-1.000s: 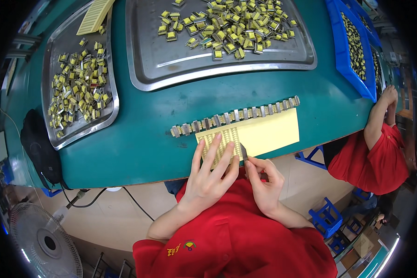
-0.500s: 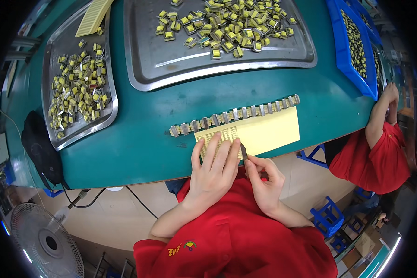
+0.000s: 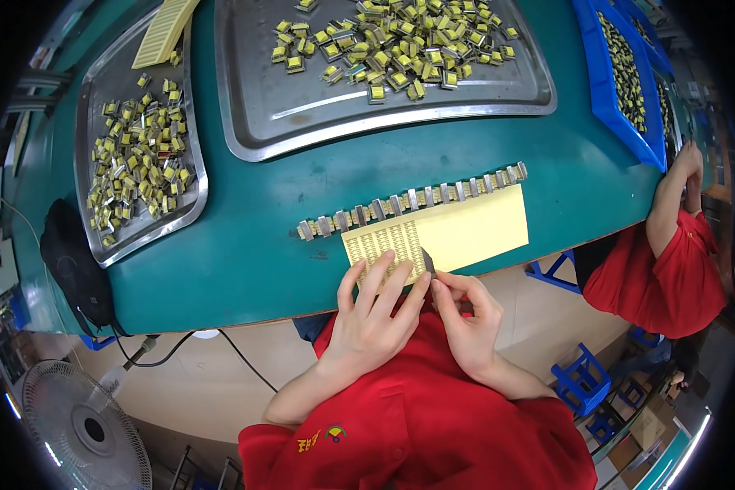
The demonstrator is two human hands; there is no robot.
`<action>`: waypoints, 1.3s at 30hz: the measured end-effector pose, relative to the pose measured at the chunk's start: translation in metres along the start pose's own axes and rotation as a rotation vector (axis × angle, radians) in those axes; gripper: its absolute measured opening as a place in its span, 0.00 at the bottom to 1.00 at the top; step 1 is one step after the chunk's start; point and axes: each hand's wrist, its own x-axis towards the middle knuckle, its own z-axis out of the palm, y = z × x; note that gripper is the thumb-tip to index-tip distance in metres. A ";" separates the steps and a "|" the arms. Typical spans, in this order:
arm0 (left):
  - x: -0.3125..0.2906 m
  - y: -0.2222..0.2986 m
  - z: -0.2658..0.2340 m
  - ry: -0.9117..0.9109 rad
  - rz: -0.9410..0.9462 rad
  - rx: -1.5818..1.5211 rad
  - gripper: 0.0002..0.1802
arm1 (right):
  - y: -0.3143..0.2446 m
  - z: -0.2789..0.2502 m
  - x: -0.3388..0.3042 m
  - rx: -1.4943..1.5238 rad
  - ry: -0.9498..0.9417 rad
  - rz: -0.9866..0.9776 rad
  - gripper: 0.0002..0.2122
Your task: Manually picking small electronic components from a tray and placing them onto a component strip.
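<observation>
Closed to a thin pinch of thumb and forefinger, the right grip (image 3: pixel 469 322) is holding a dark, flat tool (image 3: pixel 429 263), which is pointing away from the person and slightly left. Just left of it, the left grip (image 3: pixel 374 322) is lying loosely open, its parted fingertips resting on the printed end of a yellow sheet (image 3: pixel 482 233). That sheet is lying on the green surface (image 3: pixel 245 278) ahead of both grips, its long axis running left to right, the right end angling farther away. Just beyond, a row of small parts (image 3: pixel 412 198) is following the sheet's far edge.
</observation>
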 end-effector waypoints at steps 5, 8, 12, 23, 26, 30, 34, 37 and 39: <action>0.001 -0.004 0.000 0.011 -0.032 0.024 0.23 | -0.012 -0.003 0.004 -0.155 -0.048 -0.037 0.09; 0.001 -0.006 -0.001 -0.004 -0.017 0.058 0.21 | -0.013 -0.002 0.006 -0.187 -0.038 -0.064 0.09; 0.001 -0.008 -0.002 0.004 0.002 0.061 0.18 | -0.012 -0.002 0.009 -0.265 -0.052 -0.230 0.08; 0.002 -0.009 -0.003 0.009 0.019 0.078 0.15 | -0.012 0.004 0.008 -0.356 -0.099 -0.468 0.08; 0.003 -0.010 -0.003 0.017 0.043 0.095 0.14 | -0.010 0.004 0.007 -0.352 -0.080 -0.501 0.08; 0.001 -0.010 -0.002 0.013 0.044 0.095 0.14 | -0.008 0.005 0.005 -0.269 -0.080 -0.476 0.08; 0.002 -0.010 -0.004 0.002 0.050 0.077 0.19 | -0.008 0.006 0.003 -0.215 -0.069 -0.412 0.07; 0.002 -0.011 -0.002 0.003 0.056 0.089 0.19 | -0.006 0.006 0.002 -0.183 -0.070 -0.383 0.07; 0.002 -0.011 -0.003 -0.001 0.056 0.090 0.19 | -0.005 0.005 0.002 -0.168 -0.075 -0.385 0.07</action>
